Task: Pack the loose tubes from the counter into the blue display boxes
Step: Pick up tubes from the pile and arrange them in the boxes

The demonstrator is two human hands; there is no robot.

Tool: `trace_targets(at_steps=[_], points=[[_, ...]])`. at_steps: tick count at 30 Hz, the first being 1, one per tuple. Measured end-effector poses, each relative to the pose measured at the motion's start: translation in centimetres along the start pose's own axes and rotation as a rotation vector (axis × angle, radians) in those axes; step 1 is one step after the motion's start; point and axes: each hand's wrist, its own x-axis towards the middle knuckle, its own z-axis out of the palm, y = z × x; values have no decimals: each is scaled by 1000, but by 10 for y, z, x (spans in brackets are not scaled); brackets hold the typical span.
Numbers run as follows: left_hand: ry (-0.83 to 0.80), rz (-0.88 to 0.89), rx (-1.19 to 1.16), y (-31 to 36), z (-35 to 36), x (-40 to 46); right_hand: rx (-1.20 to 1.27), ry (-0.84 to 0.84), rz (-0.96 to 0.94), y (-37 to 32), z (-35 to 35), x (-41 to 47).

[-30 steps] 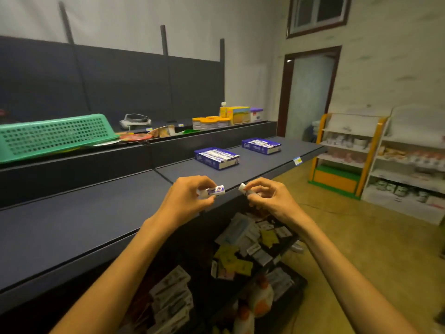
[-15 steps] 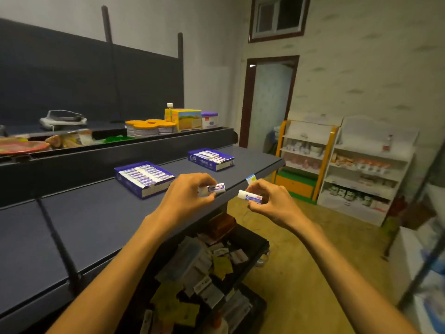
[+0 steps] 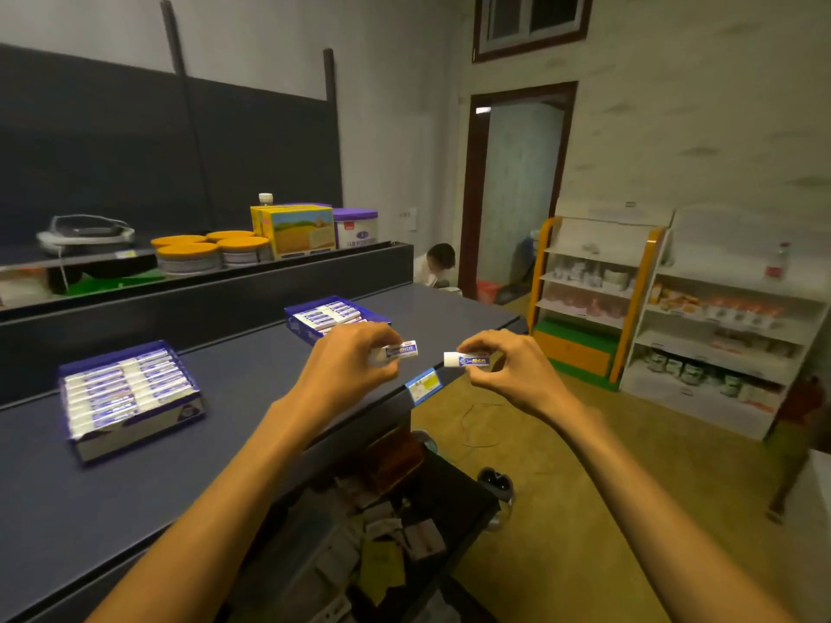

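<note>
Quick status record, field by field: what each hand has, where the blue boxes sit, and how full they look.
left hand: pinches one tube, held above the counter
right hand: pinches a second tube, just past the counter edge
near blue box: on the counter to the left, rows of tubes look full
far blue box: on the counter behind the left hand, partly hidden, tubes inside
tubes in hand: not yet boxed

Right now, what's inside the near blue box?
The near blue display box on the counter holds rows of white-and-purple tubes lying flat, seemingly full. Anything beneath that top layer is covered.
</note>
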Motion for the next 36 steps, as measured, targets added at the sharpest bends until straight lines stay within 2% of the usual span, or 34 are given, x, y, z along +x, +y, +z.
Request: trace_targets(at_steps=[6,11,23,31,36], points=[[69,-135,107,-5,37,52,61,-68,-100,73,-7,61],[95,-240,173,-15,46,76,133,-133,-193,107,5,113],[174,-517,263,-99,38,89,264,-294,-363,101,99,232],[46,-639,304,-130,26,86,307,-462,-407,79,143,272],[-89,-700,415,-129,31,90,307,-491,-435,74,155,282]])
